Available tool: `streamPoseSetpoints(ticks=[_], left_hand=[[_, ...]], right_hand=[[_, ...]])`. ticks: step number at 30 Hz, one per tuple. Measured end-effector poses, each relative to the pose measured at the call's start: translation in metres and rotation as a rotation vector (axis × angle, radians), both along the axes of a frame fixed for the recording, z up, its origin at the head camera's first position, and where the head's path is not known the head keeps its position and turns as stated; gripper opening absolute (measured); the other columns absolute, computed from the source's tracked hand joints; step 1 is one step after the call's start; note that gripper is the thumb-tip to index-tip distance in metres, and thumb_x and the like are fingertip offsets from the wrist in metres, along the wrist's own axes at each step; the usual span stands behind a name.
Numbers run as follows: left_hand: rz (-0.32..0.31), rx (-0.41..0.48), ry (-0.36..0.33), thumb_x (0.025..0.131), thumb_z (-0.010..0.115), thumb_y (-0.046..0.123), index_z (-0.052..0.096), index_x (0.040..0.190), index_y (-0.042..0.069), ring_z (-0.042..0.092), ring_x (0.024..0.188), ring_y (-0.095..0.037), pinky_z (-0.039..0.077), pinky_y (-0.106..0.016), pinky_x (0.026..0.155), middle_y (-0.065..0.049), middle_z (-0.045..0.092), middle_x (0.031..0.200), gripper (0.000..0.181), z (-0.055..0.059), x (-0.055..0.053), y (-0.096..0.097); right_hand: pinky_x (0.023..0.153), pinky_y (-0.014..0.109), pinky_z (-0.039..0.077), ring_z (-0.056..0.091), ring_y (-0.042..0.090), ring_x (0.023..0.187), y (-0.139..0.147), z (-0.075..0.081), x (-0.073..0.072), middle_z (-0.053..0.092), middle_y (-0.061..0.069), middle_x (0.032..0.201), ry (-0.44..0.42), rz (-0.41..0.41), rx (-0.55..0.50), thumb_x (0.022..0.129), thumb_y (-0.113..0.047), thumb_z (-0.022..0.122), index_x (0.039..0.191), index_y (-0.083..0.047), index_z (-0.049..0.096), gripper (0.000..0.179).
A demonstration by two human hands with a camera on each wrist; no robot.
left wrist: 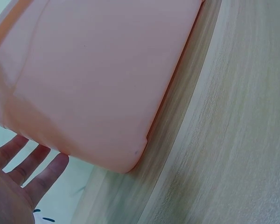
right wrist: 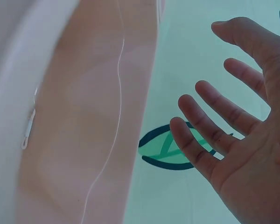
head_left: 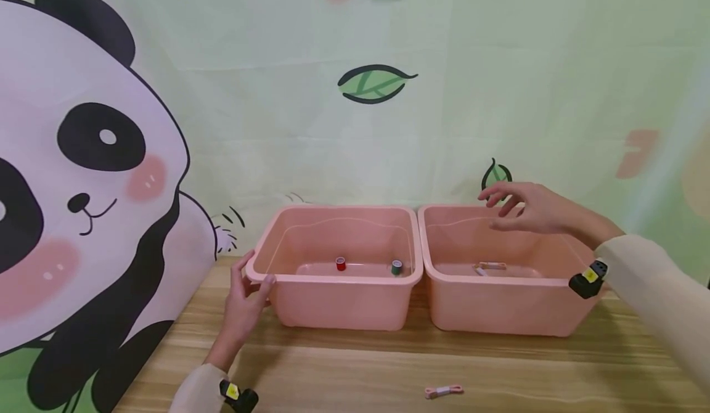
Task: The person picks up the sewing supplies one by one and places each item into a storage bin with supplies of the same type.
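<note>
A pink plastic bin [head_left: 344, 305] stands on the left. My left hand [head_left: 246, 296] holds its near left corner, thumb at the front rim; in the left wrist view the fingers [left wrist: 46, 175] touch its side wall. Inside lie a small red roll [head_left: 341, 264] and a small green roll [head_left: 396, 267]. Above the back of a second pink bin [head_left: 499, 308] hangs my right hand [head_left: 529, 209], fingers loosely bent apart and holding nothing. On that bin's floor lie small bundles [head_left: 491, 266] with pale bands; one bundle [right wrist: 29, 129] also appears in the right wrist view.
A pink looped bundle [head_left: 444, 391] with a white band lies on the wooden table [head_left: 344, 370] in front of the bins. The bins stand side by side, close to a green backdrop [head_left: 266, 105] with a printed panda [head_left: 161, 240] and leaves.
</note>
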State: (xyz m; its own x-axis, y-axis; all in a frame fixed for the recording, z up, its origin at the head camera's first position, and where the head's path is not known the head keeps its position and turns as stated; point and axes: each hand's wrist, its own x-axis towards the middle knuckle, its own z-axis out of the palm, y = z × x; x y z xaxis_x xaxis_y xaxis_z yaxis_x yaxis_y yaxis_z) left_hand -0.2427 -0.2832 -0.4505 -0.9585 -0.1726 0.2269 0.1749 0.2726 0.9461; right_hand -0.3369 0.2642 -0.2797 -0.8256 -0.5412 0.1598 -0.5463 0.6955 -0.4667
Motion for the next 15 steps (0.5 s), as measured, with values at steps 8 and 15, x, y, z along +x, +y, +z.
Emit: streamPoseSetpoints(ticks=[8, 15], left_hand=[[0.009, 0.001, 0.002, 0.104, 0.062, 0.033, 0.018, 0.16, 0.039, 0.057, 0.122, -0.034, 0.062, -0.037, 0.085, -0.011, 0.037, 0.162, 0.071, 0.001, 0.0, 0.0], [0.016, -0.027, 0.032, 0.104, 0.062, 0.037, 0.02, 0.159, 0.037, 0.057, 0.115, -0.033, 0.063, -0.037, 0.082, -0.014, 0.042, 0.158, 0.07, 0.001, 0.002, 0.002]], right_hand=[[0.085, 0.039, 0.058, 0.065, 0.023, 0.107, -0.003, -0.005, 0.022, 0.066, 0.003, 0.124, 0.006, 0.042, -0.044, 0.088, -0.028, 0.083, 0.135, -0.021, 0.062, 0.052], [0.085, 0.035, 0.059, 0.063, 0.013, 0.104, -0.007, -0.015, 0.039, 0.067, -0.008, 0.119, 0.08, 0.027, 0.007, 0.087, -0.036, 0.083, 0.133, -0.03, 0.062, 0.051]])
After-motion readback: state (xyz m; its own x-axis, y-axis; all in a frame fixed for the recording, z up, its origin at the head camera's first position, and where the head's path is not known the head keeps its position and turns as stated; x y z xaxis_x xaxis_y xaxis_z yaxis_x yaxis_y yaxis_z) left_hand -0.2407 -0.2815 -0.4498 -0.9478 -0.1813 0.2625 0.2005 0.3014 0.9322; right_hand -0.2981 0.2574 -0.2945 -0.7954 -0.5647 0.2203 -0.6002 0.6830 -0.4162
